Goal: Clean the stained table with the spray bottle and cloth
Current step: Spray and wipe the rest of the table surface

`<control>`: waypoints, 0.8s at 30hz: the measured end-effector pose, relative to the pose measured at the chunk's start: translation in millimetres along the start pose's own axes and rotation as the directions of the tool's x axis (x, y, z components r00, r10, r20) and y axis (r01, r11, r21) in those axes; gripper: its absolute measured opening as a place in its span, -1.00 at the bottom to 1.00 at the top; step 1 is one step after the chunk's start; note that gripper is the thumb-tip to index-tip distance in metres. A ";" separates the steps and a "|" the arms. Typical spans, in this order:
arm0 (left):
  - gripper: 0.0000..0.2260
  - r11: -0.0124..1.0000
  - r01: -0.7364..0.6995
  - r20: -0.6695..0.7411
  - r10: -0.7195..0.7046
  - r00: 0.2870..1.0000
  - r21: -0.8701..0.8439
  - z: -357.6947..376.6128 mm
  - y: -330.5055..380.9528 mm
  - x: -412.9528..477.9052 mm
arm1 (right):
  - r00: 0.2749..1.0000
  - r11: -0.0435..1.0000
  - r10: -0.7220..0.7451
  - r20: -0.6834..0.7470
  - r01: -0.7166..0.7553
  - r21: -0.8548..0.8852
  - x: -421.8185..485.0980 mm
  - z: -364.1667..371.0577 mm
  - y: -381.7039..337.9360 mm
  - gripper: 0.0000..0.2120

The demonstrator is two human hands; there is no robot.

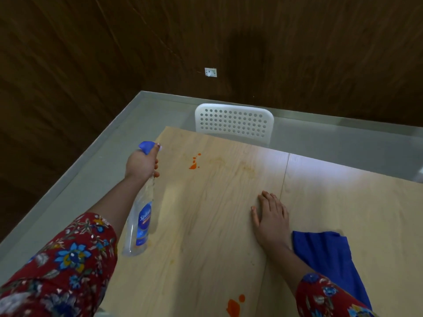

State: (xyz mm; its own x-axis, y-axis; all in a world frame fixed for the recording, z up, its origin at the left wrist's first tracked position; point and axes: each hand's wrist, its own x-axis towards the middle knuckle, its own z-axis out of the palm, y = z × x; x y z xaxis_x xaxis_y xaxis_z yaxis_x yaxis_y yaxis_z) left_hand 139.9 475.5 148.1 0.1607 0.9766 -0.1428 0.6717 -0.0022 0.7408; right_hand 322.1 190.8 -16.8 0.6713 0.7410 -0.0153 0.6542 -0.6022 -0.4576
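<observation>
Your left hand (140, 164) is gripping the spray bottle (142, 223) at its neck, nozzle probably facing the orange stain (194, 164) just beyond. Right hand (271, 217) is lying flat, open, on the surface (217, 225); cloth (325, 255) is touching its wrist.

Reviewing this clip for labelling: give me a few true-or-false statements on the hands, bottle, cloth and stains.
1. The left hand holds the spray bottle. True.
2. The right hand grips the blue cloth. False: it lies flat on the table, the cloth beside the wrist.
3. The table is already free of stains. False: orange stains show far and near.
4. A white chair stands at the table's far side. True.
</observation>
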 end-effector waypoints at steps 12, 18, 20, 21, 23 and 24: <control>-0.61 0.996 0.053 0.065 -0.058 0.996 0.070 -38.1 -27.6 -23.6 | 1.000 0.999 0.001 -0.003 -0.001 -0.050 -2.6 -5.2 -6.7 -0.39; -0.72 0.990 -0.043 0.148 0.064 0.987 -0.136 -17.7 -0.3 -43.3 | 1.000 0.999 0.002 -0.007 -0.002 -0.045 -3.6 -5.7 -6.6 -0.40; -0.67 0.991 -0.057 0.139 0.073 0.988 -0.121 -13.1 3.0 -47.7 | 1.000 0.999 -0.002 -0.013 0.001 -0.044 -4.0 -5.6 -6.6 -0.41; -0.65 0.993 -0.065 0.138 0.079 0.987 -0.101 -11.9 3.7 -48.8 | 1.000 0.999 -0.004 -0.015 0.003 -0.047 -3.8 -5.0 -6.8 -0.42; -0.59 0.995 -0.083 0.136 0.089 0.987 -0.050 -10.8 3.3 -49.9 | 1.000 0.999 -0.003 -0.016 0.002 -0.054 -2.9 -4.6 -6.9 -0.41; -0.55 0.996 -0.091 0.141 0.093 0.986 -0.022 -11.1 2.5 -50.7 | 1.000 0.999 -0.001 -0.018 0.000 -0.052 -2.9 -4.3 -6.7 -0.41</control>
State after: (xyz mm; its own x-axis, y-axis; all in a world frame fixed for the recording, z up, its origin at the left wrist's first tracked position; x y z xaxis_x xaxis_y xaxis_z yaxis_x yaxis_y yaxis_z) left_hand 125.4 428.4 164.5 0.3227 0.9321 -0.1646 0.6384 -0.0860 0.7648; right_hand 317.2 191.4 -9.9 0.6770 0.7360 0.0011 0.6713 -0.6168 -0.4110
